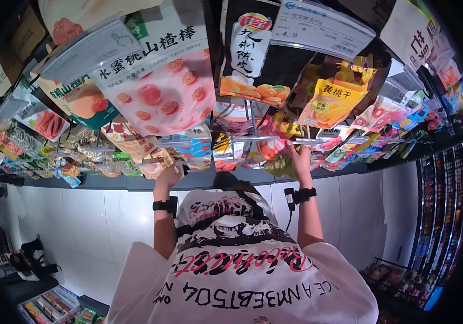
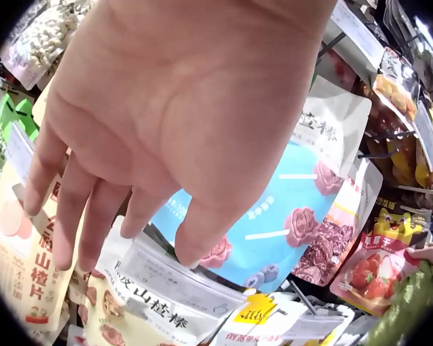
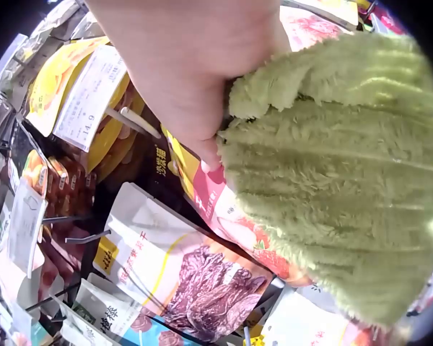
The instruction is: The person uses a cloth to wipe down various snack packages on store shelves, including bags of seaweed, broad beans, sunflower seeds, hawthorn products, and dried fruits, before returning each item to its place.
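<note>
My left hand [image 2: 173, 122] reaches down in front of hanging snack bags, its fingers loosely extended with nothing gripped. The thumb and fingertips overlap a clear price-tag holder [image 2: 177, 281] on a cream bag of hawthorn sticks [image 2: 105, 317]. Behind the thumb is a blue and white bag [image 2: 274, 216]; to the left, a beige bag of hawthorn slices [image 2: 22, 252]. My right hand [image 3: 187, 65] grips a fluffy green cloth [image 3: 339, 166] that drapes downward. Its fingertips are at a pink dried-strawberry bag [image 3: 227, 216], which the cloth partly covers.
Large pouches, one of peach hawthorn sticks [image 1: 156, 97] and a black one [image 1: 266, 54], hang overhead. Metal hooks [image 3: 86, 238] and price tags [image 3: 90, 97] stick out between bags. Below the rack lies a white tiled floor [image 1: 107, 227]. More shelving [image 1: 442, 210] stands at the right.
</note>
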A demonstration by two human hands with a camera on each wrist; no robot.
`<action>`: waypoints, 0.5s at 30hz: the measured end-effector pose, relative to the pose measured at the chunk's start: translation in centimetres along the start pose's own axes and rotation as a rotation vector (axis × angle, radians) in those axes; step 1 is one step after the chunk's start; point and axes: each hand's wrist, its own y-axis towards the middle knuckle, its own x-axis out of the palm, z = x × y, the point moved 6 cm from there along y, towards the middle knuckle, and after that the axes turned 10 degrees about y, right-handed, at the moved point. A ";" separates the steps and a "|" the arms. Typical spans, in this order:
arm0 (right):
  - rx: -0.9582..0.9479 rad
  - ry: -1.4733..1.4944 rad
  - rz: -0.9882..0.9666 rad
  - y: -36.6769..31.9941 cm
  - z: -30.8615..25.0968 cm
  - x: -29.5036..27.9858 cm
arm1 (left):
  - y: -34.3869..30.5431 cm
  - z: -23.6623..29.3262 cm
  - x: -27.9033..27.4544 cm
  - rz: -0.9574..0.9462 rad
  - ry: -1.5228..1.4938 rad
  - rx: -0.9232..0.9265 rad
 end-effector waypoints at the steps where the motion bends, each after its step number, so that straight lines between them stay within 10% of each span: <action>1: 0.115 0.000 -0.053 -0.5 -0.3 0.2 | -0.8 0.2 -0.9 0.002 -0.008 -0.016; 9: 0.550 1.268 -0.251 -6.1 -3.5 0.4 | -4.1 6.3 -4.4 -0.061 -0.386 0.219; 15: 0.518 1.162 -0.331 -7.5 -3.4 -1.2 | -3.3 15.9 -4.5 -0.454 -0.818 0.495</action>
